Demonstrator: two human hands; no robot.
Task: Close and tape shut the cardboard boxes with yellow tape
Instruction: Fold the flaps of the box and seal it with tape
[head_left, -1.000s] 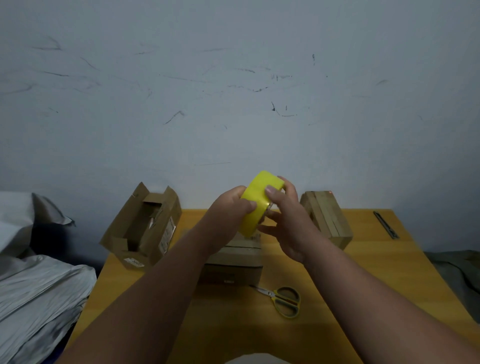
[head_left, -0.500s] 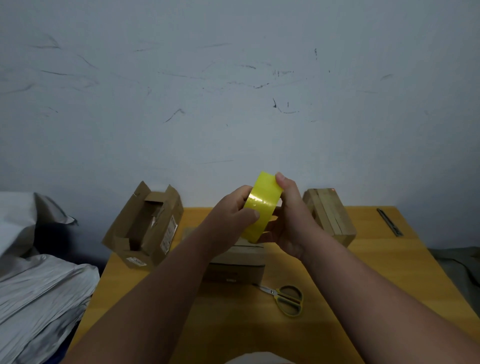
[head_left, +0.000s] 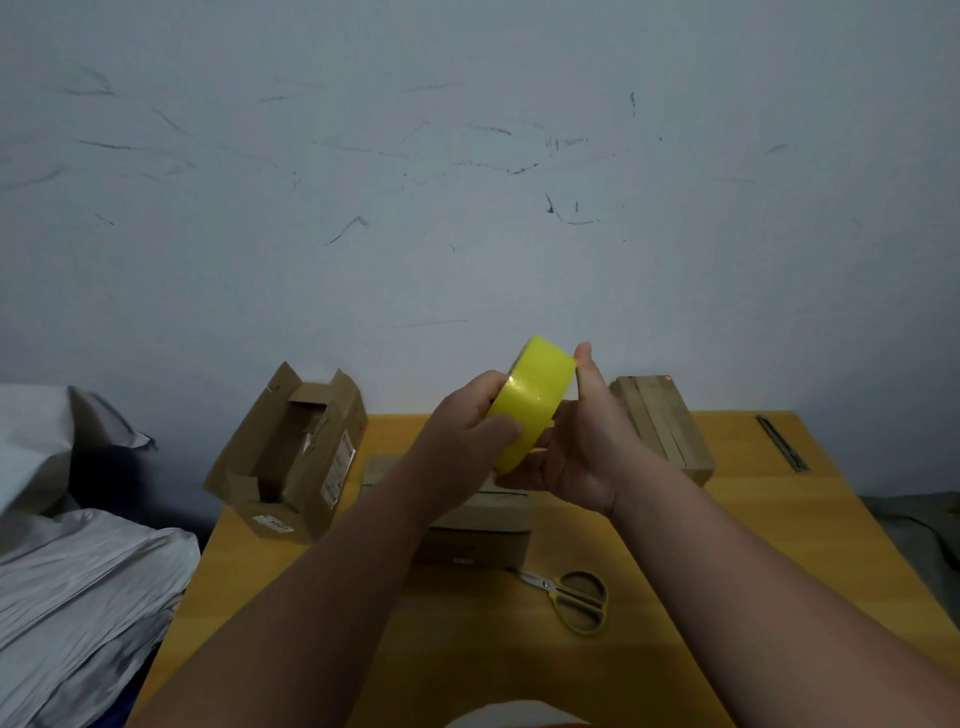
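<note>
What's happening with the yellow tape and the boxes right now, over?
Both hands, left and right, hold the tape roll. Open box untaped. Scissors lie clear.

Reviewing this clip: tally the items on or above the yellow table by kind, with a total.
Cardboard boxes: 3 (open box, middle box, closed box)
Yellow tape roll: 1, held in left hand and right hand
Scissors: 1
Dark slim tool, too small to identify: 1
Total: 6

Wooden table, three cardboard boxes set on it: open box, middle box, closed box, scissors, dark blade
</note>
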